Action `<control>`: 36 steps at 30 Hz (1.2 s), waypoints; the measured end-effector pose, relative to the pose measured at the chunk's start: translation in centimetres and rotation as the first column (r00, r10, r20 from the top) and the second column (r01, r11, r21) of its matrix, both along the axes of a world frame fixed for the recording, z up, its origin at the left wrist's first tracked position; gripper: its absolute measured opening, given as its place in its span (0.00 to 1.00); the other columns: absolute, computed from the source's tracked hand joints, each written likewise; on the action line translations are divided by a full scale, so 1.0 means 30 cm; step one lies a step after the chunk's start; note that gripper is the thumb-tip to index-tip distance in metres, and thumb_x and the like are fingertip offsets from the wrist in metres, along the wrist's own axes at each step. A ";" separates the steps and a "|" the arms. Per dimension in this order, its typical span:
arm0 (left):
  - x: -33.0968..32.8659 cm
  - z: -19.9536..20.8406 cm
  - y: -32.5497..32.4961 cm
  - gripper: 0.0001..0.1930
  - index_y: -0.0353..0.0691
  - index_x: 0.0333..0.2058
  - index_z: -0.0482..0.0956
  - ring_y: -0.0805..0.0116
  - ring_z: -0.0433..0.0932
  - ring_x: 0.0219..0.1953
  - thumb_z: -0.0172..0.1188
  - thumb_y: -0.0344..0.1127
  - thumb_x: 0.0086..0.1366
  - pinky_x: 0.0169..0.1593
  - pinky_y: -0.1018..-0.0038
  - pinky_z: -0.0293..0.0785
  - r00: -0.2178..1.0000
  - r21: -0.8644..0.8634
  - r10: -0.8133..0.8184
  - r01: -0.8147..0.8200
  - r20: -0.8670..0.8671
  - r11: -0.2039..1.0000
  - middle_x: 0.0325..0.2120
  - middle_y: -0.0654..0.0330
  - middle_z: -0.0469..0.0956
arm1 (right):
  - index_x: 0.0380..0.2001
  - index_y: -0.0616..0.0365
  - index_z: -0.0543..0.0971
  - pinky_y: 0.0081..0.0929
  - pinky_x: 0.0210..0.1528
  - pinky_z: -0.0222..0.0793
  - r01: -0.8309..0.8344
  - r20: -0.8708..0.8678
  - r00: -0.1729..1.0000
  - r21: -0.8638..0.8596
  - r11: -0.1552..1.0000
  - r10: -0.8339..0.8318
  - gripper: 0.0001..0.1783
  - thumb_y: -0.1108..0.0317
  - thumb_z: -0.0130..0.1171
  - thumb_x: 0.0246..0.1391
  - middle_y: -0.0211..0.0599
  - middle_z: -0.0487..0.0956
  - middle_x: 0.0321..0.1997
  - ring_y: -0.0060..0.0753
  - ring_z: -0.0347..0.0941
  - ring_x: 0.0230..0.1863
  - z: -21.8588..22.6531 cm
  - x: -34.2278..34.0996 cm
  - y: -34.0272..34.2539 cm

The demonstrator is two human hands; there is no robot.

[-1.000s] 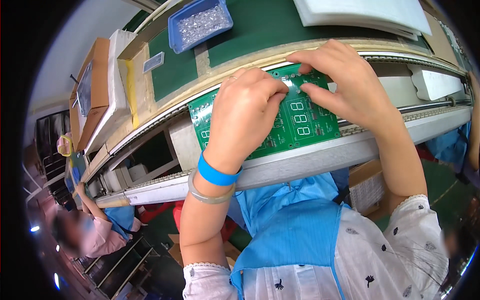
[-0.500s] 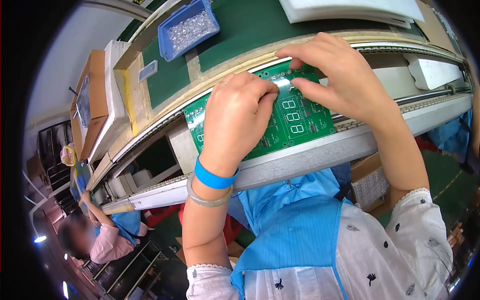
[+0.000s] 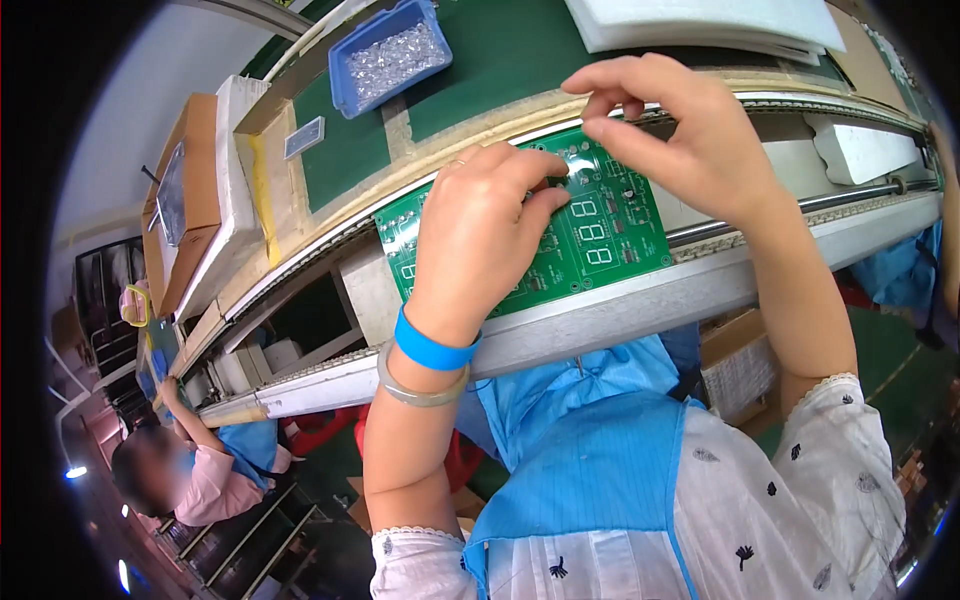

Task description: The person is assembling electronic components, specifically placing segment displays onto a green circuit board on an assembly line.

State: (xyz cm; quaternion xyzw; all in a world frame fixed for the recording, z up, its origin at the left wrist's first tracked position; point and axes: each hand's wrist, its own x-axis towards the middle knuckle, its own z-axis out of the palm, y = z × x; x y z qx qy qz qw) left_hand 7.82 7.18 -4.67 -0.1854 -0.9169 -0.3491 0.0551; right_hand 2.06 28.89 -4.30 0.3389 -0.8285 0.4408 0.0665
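Observation:
A green circuit board (image 3: 555, 275) with white digit outlines and small mounted parts lies across the rails of a conveyor. Over its middle, my left hand (image 3: 480, 215) is closed, thumb and forefinger pinched down at the board's surface. Whatever is between those fingertips is too small to make out. My right hand (image 3: 675, 125) hovers above the far right part of the board, fingers curled and the thumb near the fingertips. Whether a small part sits in that right pinch cannot be seen.
A blue bin (image 3: 390, 58) of small clear parts stands beyond the conveyor rail (image 3: 620, 275). Near it lies a small flat rectangular piece (image 3: 304, 138). White foam sheets (image 3: 705, 25) rest at the far right, a cardboard box (image 3: 185, 200) at left. Another person (image 3: 200, 470) works at lower left.
My right hand has lifted up and away from the board, its thumb and fingers drawing closer together. My left hand stays at the board, shifted slightly to the right in view.

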 end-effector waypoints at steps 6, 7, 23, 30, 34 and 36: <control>-0.103 0.076 -0.100 0.05 0.40 0.36 0.87 0.55 0.81 0.32 0.67 0.31 0.61 0.38 0.64 0.77 0.970 0.142 0.185 -0.163 -0.161 0.976 0.31 0.53 0.83 | 0.41 0.60 0.84 0.35 0.45 0.76 -0.046 -0.126 0.991 0.061 0.997 0.053 0.10 0.69 0.62 0.57 0.45 0.84 0.39 0.42 0.80 0.41 0.158 -0.122 -0.120; -0.141 0.086 -0.126 0.05 0.40 0.37 0.87 0.55 0.81 0.31 0.67 0.32 0.62 0.38 0.65 0.77 0.950 0.155 0.237 -0.208 -0.202 0.966 0.31 0.53 0.84 | 0.33 0.63 0.84 0.46 0.44 0.76 -0.075 -0.193 0.978 0.038 0.996 0.081 0.09 0.69 0.59 0.54 0.53 0.83 0.34 0.57 0.80 0.40 0.186 -0.141 -0.166; -0.425 0.024 -0.331 0.09 0.57 0.37 0.90 0.53 0.82 0.45 0.63 0.40 0.60 0.48 0.53 0.75 0.900 -0.537 0.284 -0.426 -0.330 0.728 0.33 0.60 0.87 | 0.33 0.50 0.88 0.55 0.54 0.64 0.430 -0.537 0.843 0.666 0.609 -0.008 0.10 0.62 0.61 0.53 0.40 0.87 0.40 0.43 0.81 0.48 0.054 -0.362 -0.581; -0.423 0.011 -0.337 0.10 0.56 0.36 0.90 0.52 0.81 0.43 0.61 0.38 0.60 0.46 0.53 0.73 0.891 -0.465 0.244 -0.415 -0.384 0.782 0.33 0.60 0.87 | 0.27 0.52 0.87 0.56 0.51 0.65 0.339 -0.515 0.857 0.522 0.783 -0.027 0.08 0.63 0.62 0.49 0.42 0.86 0.33 0.46 0.82 0.42 0.066 -0.351 -0.535; -0.391 0.017 -0.351 0.08 0.53 0.35 0.90 0.52 0.81 0.44 0.63 0.40 0.61 0.46 0.53 0.72 0.852 -0.392 0.203 -0.417 -0.483 0.820 0.35 0.60 0.86 | 0.27 0.52 0.87 0.57 0.49 0.67 0.317 -0.493 0.869 0.476 0.820 -0.049 0.08 0.63 0.62 0.49 0.42 0.86 0.33 0.48 0.82 0.40 0.101 -0.314 -0.510; -0.360 0.035 -0.352 0.08 0.52 0.35 0.90 0.52 0.80 0.44 0.64 0.41 0.61 0.46 0.52 0.72 0.841 -0.321 0.217 -0.410 -0.496 0.854 0.35 0.61 0.86 | 0.28 0.50 0.88 0.59 0.49 0.69 0.204 -0.287 0.950 0.256 0.945 -0.127 0.07 0.62 0.64 0.49 0.42 0.86 0.33 0.51 0.82 0.41 0.128 -0.288 -0.477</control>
